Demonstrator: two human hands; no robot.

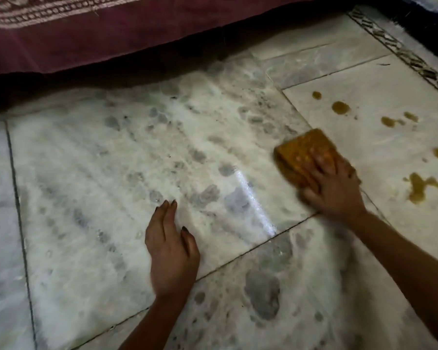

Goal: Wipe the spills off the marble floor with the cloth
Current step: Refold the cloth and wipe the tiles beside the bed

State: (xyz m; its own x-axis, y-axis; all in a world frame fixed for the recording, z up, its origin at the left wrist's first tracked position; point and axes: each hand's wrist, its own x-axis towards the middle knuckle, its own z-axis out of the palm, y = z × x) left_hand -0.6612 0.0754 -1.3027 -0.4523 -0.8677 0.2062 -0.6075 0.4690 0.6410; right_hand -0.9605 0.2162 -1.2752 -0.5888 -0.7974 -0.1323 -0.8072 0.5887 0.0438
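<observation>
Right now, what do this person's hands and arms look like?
Both forearms are bare: no sleeves, gloves, watch or bangles show. The left hand has dark-painted nails and no visible ring. The right hand is blurred, so its nails and any ring are unclear.

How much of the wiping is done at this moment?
Done: the middle tile shows no brown spots. In hand: the right hand presses the cloth down at the edge of the right tile. Left: several brown spills lie on that tile, beyond the cloth.
</observation>
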